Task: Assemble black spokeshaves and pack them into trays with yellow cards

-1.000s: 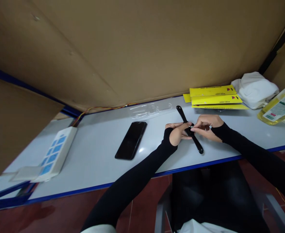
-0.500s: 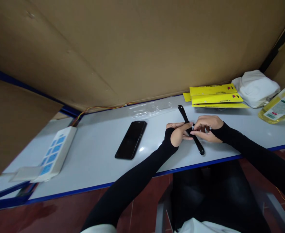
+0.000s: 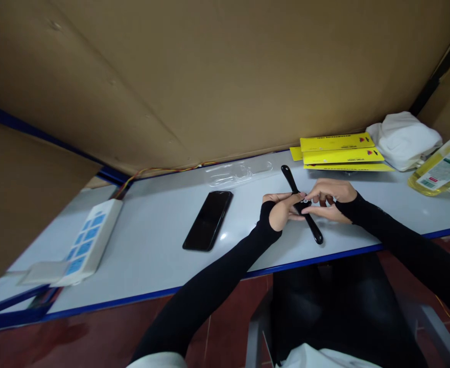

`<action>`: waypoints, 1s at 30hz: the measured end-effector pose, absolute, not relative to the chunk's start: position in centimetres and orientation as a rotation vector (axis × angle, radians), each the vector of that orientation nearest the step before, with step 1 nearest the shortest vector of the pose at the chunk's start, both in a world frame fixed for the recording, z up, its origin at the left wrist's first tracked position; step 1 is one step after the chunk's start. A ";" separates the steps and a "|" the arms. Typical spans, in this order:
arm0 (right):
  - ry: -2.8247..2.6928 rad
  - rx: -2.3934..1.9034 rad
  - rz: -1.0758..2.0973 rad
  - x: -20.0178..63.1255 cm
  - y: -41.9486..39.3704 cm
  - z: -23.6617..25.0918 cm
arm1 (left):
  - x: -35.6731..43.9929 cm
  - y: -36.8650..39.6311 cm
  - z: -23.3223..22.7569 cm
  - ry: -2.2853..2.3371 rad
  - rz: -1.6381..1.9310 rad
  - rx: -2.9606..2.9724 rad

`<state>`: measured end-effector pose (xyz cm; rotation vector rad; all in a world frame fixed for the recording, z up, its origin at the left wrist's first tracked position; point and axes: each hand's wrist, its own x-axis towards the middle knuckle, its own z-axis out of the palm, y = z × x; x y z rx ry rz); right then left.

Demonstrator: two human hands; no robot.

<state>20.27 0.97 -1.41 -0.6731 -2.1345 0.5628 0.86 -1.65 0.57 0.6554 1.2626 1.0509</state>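
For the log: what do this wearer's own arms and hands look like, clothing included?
The left sleeve and right sleeve are long, close-fitting and black. White fabric shows at the left sleeve's upper end. The left hand and right hand wear no gloves; their fingers are bare.

- A single head-worn camera looked forward and steeply down across a white table (image 3: 151,245).
- From above the person's lap (image 3: 335,306), visible at the bottom, it faced a cardboard wall (image 3: 209,76) filling the upper part.
- It sat close, though wide enough to show the left hand (image 3: 279,212) and right hand (image 3: 335,192) small, right of centre.
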 end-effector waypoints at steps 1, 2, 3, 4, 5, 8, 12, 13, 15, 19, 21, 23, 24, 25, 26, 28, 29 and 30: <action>-2.129 -0.672 0.556 20.3 0.9 -1.4 | 0.9 -1.6 0.7 1.272 1.053 0.647; -2.128 -0.672 0.545 20.2 0.9 -1.4 | 0.9 -1.5 0.9 1.282 1.054 0.636; -2.127 -0.673 0.530 20.2 0.8 -1.4 | 0.9 -1.5 1.0 1.289 1.056 0.625; -2.126 -0.669 0.514 20.2 0.8 -1.4 | 0.9 -1.4 1.0 1.293 1.061 0.617; -2.122 -0.663 0.501 20.2 0.7 -1.3 | 0.8 -1.3 1.0 1.293 1.066 0.610; -2.109 -0.658 0.479 20.1 0.5 -1.2 | 0.6 -1.1 0.6 1.269 1.072 0.606; -2.123 -0.681 0.464 20.0 0.4 -1.1 | 0.2 -1.0 -0.3 1.212 1.045 0.618; -2.128 -0.679 0.457 20.0 0.5 -1.1 | 0.1 -1.0 -0.4 1.205 1.042 0.616; -2.147 -0.665 0.449 20.1 0.5 -1.0 | 0.1 -1.0 -0.6 1.201 1.033 0.606; -2.192 -0.654 0.484 20.3 0.6 -0.8 | 0.2 -1.1 -0.5 1.221 1.007 0.591; -2.196 -0.640 0.504 20.4 0.7 -0.7 | 0.3 -1.2 -0.5 1.227 0.999 0.587; -2.188 -0.621 0.516 20.4 0.8 -0.8 | 0.3 -1.2 -0.5 1.219 0.989 0.588; -2.183 -0.618 0.522 20.5 0.8 -0.8 | 0.3 -1.1 -0.6 1.215 0.984 0.588; -2.180 -0.622 0.530 20.5 0.9 -0.8 | 0.3 -1.1 -0.7 1.214 0.980 0.586; -2.180 -0.629 0.539 20.5 1.0 -0.9 | 0.3 -1.0 -0.8 1.215 0.978 0.584; -2.188 -0.639 0.565 20.5 1.1 -0.9 | 0.3 -1.0 -1.0 1.216 0.974 0.583; -2.194 -0.644 0.582 20.5 1.1 -0.9 | 0.3 -0.9 -1.0 1.216 0.970 0.583; -2.198 -0.648 0.599 20.5 1.2 -0.9 | 0.4 -0.9 -0.9 1.216 0.965 0.582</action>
